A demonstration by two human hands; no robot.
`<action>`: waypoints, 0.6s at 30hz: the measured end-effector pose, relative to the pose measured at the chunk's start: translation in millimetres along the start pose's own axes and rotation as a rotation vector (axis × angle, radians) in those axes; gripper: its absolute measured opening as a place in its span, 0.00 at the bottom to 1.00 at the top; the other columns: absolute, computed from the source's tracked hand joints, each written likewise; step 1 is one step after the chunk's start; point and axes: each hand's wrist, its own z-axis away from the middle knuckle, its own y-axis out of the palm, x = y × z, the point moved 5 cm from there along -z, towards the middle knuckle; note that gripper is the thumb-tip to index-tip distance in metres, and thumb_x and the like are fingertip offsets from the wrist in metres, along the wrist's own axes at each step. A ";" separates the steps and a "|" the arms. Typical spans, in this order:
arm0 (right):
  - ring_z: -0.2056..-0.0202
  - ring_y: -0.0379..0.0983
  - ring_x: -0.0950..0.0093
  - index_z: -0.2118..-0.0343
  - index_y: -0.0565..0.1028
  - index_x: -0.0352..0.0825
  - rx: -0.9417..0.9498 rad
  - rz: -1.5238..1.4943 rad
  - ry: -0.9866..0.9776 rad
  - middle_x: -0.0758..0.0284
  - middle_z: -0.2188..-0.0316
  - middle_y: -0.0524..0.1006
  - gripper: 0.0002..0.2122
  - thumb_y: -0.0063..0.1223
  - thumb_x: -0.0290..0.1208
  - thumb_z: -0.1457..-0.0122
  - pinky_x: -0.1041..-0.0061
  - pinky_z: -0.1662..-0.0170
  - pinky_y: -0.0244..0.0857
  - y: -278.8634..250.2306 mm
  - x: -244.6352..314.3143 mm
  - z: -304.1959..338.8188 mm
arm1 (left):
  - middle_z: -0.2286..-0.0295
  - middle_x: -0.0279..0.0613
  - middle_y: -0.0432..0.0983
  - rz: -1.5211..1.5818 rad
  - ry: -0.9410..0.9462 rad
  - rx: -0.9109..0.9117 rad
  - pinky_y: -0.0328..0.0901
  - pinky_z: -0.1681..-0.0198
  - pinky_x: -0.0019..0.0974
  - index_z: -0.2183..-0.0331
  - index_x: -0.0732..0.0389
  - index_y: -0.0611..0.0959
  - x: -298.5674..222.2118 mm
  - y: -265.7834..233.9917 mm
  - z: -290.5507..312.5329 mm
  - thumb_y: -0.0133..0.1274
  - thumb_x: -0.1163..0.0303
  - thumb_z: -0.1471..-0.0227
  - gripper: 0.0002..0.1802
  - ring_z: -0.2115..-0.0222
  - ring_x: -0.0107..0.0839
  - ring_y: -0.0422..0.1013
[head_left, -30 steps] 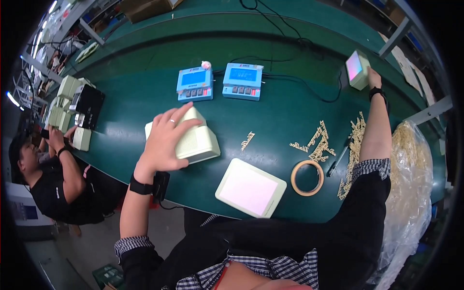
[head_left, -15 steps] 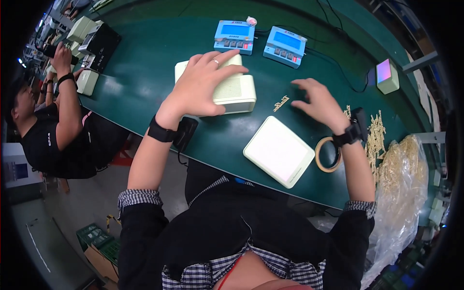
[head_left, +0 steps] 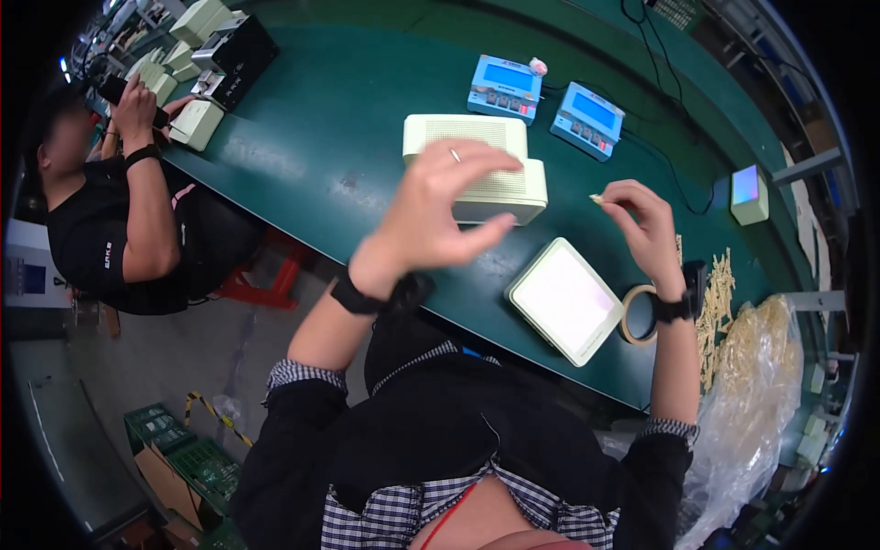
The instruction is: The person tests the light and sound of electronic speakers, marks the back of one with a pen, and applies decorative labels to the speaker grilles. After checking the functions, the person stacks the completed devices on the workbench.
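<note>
My left hand (head_left: 431, 206) hovers with thumb and fingers apart, its fingers in front of two cream-coloured housings with fine perforated tops, the rear housing (head_left: 435, 131) and the front housing (head_left: 527, 188). Nothing shows in its grasp. Between the thumb and fingertips of my right hand (head_left: 646, 225) is a small beige plastic piece (head_left: 597, 199), mostly covered by the fingers. Below and between my hands lies a cream device with a lit white screen (head_left: 566, 298), face up near the bench's front edge.
Beside my right wrist are a tape roll (head_left: 627, 323), a pile of beige pieces (head_left: 717, 316) and a clear plastic bag (head_left: 756, 367). Two blue display boxes (head_left: 505, 87) with cables stand behind. A cream cube (head_left: 750, 194) glows at right. A co-worker (head_left: 128, 220) sits at left.
My left hand has come off the cream housings. My right hand, open before, has closed on a small beige piece that lay on the bench. The whole view has shifted somewhat.
</note>
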 end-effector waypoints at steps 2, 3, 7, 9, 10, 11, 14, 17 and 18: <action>0.62 0.75 0.76 0.67 0.74 0.27 -0.019 -0.161 -0.014 0.66 0.65 0.75 0.02 0.51 0.19 0.41 0.78 0.58 0.69 18.1 33.3 1.3 | 0.55 0.47 0.76 0.174 -0.109 -0.080 0.68 0.51 0.44 0.53 0.62 0.79 -19.1 11.9 9.6 0.64 0.68 0.62 0.29 0.56 0.43 0.74; 0.62 0.74 0.78 0.66 0.74 0.27 -0.052 -0.316 -0.021 0.66 0.65 0.75 0.03 0.50 0.20 0.39 0.79 0.58 0.69 30.0 50.8 0.5 | 0.57 0.47 0.77 0.284 -0.143 -0.195 0.69 0.55 0.41 0.55 0.62 0.80 -29.5 14.8 8.6 0.65 0.70 0.62 0.27 0.58 0.41 0.75; 0.64 0.74 0.80 0.63 0.74 0.27 0.018 -0.612 0.089 0.68 0.67 0.75 0.05 0.49 0.23 0.37 0.81 0.60 0.69 60.3 71.5 -8.6 | 0.62 0.47 0.79 0.375 -0.113 -0.385 0.72 0.62 0.34 0.60 0.63 0.83 -32.5 4.2 2.0 0.68 0.75 0.63 0.23 0.63 0.37 0.77; 0.64 0.74 0.81 0.62 0.73 0.27 0.084 -0.689 0.145 0.68 0.67 0.75 0.05 0.49 0.24 0.36 0.82 0.60 0.69 68.1 72.6 -13.4 | 0.64 0.45 0.79 0.093 0.057 -0.306 0.72 0.63 0.32 0.62 0.63 0.84 -27.5 -9.1 3.9 0.70 0.75 0.64 0.22 0.64 0.36 0.77; 0.66 0.74 0.81 0.62 0.74 0.27 0.113 -0.647 0.183 0.69 0.68 0.75 0.06 0.49 0.25 0.36 0.82 0.61 0.68 69.1 72.1 -15.6 | 0.64 0.45 0.79 0.089 0.050 -0.307 0.72 0.63 0.32 0.62 0.63 0.84 -20.7 -14.8 7.2 0.70 0.75 0.64 0.22 0.64 0.36 0.77; 0.67 0.73 0.82 0.62 0.74 0.27 0.141 -0.607 0.220 0.69 0.68 0.75 0.06 0.50 0.26 0.36 0.83 0.62 0.68 70.7 71.1 -17.5 | 0.64 0.45 0.79 0.065 0.042 -0.281 0.72 0.64 0.32 0.62 0.63 0.84 -13.5 -18.6 12.0 0.70 0.75 0.65 0.22 0.65 0.36 0.77; 0.69 0.73 0.83 0.62 0.74 0.27 0.185 -0.581 0.270 0.70 0.69 0.75 0.07 0.50 0.27 0.36 0.84 0.63 0.67 78.9 72.8 -22.1 | 0.64 0.43 0.79 0.016 0.018 -0.228 0.72 0.65 0.32 0.62 0.62 0.84 -1.0 -25.1 23.0 0.70 0.75 0.66 0.22 0.67 0.35 0.78; 0.71 0.72 0.84 0.62 0.74 0.27 0.203 -0.601 0.302 0.70 0.70 0.75 0.07 0.51 0.27 0.36 0.85 0.64 0.67 88.6 75.4 -25.2 | 0.58 0.46 0.77 0.081 -0.057 -0.189 0.71 0.57 0.38 0.57 0.61 0.82 6.0 -27.5 26.4 0.72 0.68 0.66 0.30 0.59 0.40 0.76; 0.71 0.72 0.84 0.62 0.74 0.26 0.209 -0.566 0.298 0.70 0.70 0.75 0.07 0.51 0.27 0.36 0.85 0.64 0.67 91.2 76.3 -26.6 | 0.58 0.46 0.77 0.083 -0.065 -0.189 0.71 0.57 0.38 0.57 0.61 0.82 6.5 -28.7 26.1 0.72 0.68 0.66 0.30 0.59 0.40 0.76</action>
